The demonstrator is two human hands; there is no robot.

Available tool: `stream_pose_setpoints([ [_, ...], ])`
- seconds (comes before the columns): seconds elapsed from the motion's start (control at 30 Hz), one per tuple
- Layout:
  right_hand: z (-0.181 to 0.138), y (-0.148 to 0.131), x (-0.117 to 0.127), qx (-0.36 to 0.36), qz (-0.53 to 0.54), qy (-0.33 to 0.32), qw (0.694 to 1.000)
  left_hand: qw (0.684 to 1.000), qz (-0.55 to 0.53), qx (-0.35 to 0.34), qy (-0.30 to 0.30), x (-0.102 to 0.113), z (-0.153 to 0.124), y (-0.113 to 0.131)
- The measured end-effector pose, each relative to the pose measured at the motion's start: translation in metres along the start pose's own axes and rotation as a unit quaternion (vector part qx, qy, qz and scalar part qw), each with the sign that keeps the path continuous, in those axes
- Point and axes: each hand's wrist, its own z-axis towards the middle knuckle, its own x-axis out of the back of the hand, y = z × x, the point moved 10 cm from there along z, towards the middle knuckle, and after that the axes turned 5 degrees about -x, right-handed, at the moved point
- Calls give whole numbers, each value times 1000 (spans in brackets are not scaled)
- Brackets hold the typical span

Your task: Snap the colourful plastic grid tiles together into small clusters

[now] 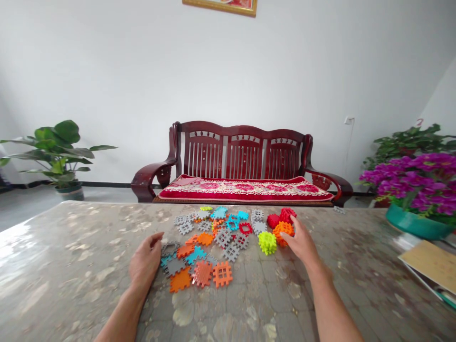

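Observation:
Several flat interlocking plastic tiles, grey, orange, teal and red, lie scattered on the marbled table [71, 266]; an orange grid tile [223, 274] is nearest me. My left hand [144, 260] rests on the table at the pile's left edge, fingers loosely curled beside a grey tile [170, 248], holding nothing. My right hand [301, 240] reaches to the pile's right side, its fingers around an orange cube [283, 231] built from tiles. A lime-green cube [267, 242] sits just left of it, and red cubes [283, 216] stand behind.
A teal pot of purple flowers [415, 190] stands at the table's right edge, with a tan folder [431, 268] in front of it. Beyond the table are a dark wooden bench [242, 156] with a red cushion and a leafy plant [60, 152] at left.

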Motion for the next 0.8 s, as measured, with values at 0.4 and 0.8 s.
stream_pose_setpoints([
  [0.4, -4, 8, -17, -32, -1, -5, 999, 1000, 6, 3, -18, -3, 0, 2],
  [0.8, -6, 5, -19, -11, 2, 2, 1000, 999, 24, 18, -36, 0, -4, 9],
])
